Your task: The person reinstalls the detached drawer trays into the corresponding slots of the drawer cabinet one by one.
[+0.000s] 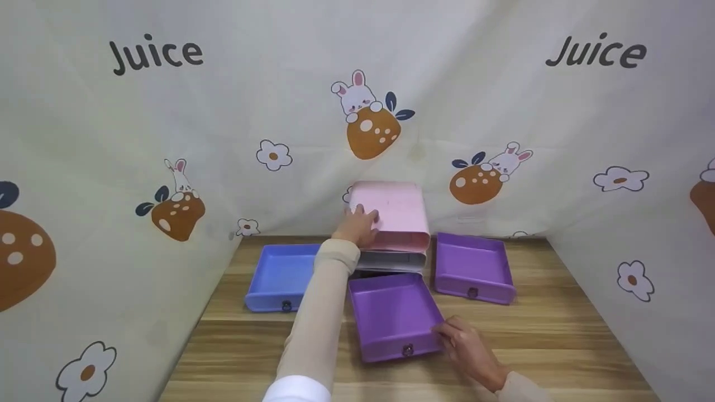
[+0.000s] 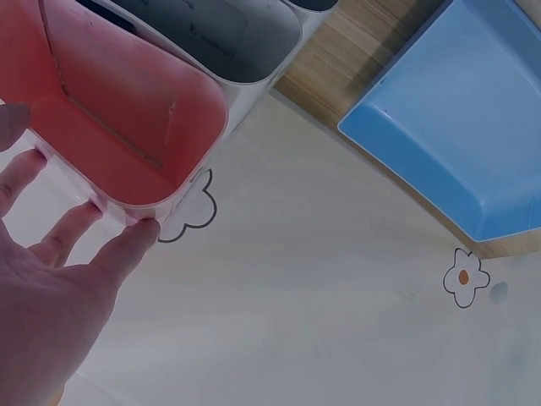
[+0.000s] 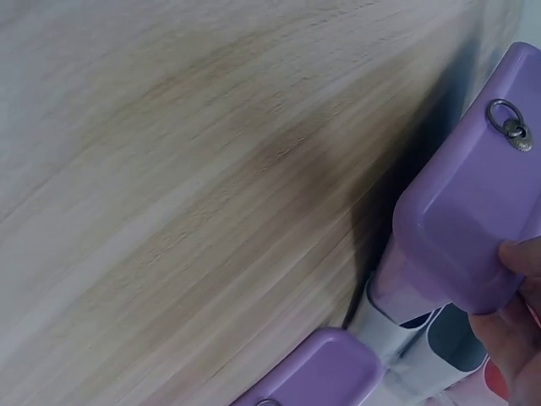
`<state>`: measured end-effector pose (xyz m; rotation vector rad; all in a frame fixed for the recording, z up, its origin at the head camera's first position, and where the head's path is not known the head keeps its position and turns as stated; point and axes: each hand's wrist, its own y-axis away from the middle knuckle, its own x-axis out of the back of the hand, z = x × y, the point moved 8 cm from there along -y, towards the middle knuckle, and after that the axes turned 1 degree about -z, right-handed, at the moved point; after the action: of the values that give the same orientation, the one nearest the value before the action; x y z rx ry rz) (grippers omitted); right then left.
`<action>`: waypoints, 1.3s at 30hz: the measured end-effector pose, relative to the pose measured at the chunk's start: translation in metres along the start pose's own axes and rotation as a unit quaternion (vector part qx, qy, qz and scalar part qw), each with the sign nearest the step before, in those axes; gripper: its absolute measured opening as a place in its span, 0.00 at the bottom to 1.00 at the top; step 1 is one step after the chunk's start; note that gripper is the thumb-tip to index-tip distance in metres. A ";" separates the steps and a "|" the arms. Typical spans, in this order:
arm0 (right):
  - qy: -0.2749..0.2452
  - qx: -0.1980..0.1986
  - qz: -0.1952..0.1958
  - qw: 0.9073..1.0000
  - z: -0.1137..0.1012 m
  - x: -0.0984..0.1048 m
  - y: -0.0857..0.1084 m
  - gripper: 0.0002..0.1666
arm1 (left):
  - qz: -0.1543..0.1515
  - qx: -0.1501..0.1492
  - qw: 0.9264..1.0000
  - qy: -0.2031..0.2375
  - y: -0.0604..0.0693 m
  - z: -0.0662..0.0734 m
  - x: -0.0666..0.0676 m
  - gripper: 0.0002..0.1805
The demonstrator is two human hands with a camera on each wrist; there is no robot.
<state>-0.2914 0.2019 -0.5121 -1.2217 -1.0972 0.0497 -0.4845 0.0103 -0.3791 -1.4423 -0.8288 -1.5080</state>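
A small stacked drawer cabinet stands at the back, with a pink top casing [image 1: 394,206] and a grey-white casing [image 1: 391,261] under it; both fronts gape with no drawer inside. On the pink casing's top rest the spread fingers of my left hand [image 1: 357,228], which the left wrist view shows along its edge. My right hand [image 1: 468,347] pinches the front right corner of a purple drawer [image 1: 394,310]. This drawer slants, its back end at the lowest opening; how far it reaches in is hidden. A metal ring pull [image 3: 511,127] hangs on its front.
Left of the cabinet lies a blue drawer [image 1: 285,271], partly behind my left sleeve. A second purple drawer [image 1: 475,262] lies to the right. Everything sits on a wood-grain table [image 1: 536,335], with printed cloth [image 1: 279,100] behind and at both sides.
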 end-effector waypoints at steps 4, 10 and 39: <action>0.015 -0.026 -0.005 1.000 -0.001 -0.005 -0.005 0.18 | -0.004 0.003 1.000 -0.001 -0.001 0.000 -0.002 0.16; 0.023 -0.045 -0.013 0.999 -0.005 -0.014 -0.013 0.16 | -0.008 0.016 1.000 0.013 -0.002 -0.003 -0.004 0.16; 0.040 -0.077 -0.074 0.993 0.020 -0.077 -0.058 0.13 | 0.008 0.014 1.000 0.003 0.001 -0.003 0.000 0.16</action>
<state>-0.3745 0.1496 -0.5182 -1.2637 -1.1338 -0.1991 -0.4851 0.0074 -0.3798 -1.4203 -0.8300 -1.4820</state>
